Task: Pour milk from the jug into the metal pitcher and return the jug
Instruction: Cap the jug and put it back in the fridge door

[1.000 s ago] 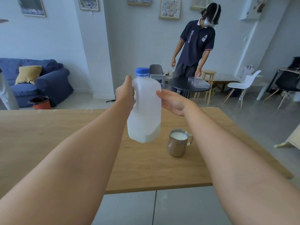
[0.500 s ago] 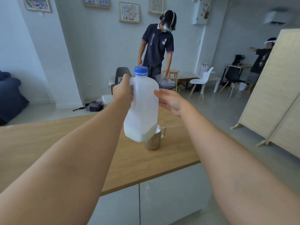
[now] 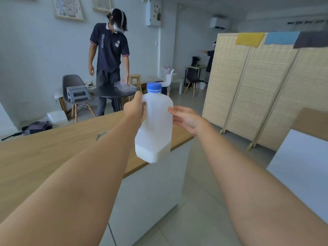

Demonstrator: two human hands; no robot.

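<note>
A translucent white plastic milk jug (image 3: 154, 125) with a blue cap (image 3: 154, 87) hangs upright in the air over the right end of the wooden table (image 3: 44, 153). A little milk fills its bottom. My left hand (image 3: 133, 108) is closed around the jug's handle. My right hand (image 3: 185, 118) is beside it with fingers spread, fingertips touching the jug's right side. A small grey bit of the metal pitcher (image 3: 102, 134) peeks over my left forearm; the rest of it is hidden.
A person stands at a dark round table (image 3: 113, 92) behind the wooden table, next to a grey chair (image 3: 74, 86). A wicker folding screen (image 3: 257, 93) stands at the right. A white counter with a wooden top (image 3: 305, 157) is at the near right, with tiled floor between.
The view has swung to the right. The jug has travelled right, from above the pitcher to the table's right end. The pitcher has slipped behind my left forearm. Both hands keep their hold.
</note>
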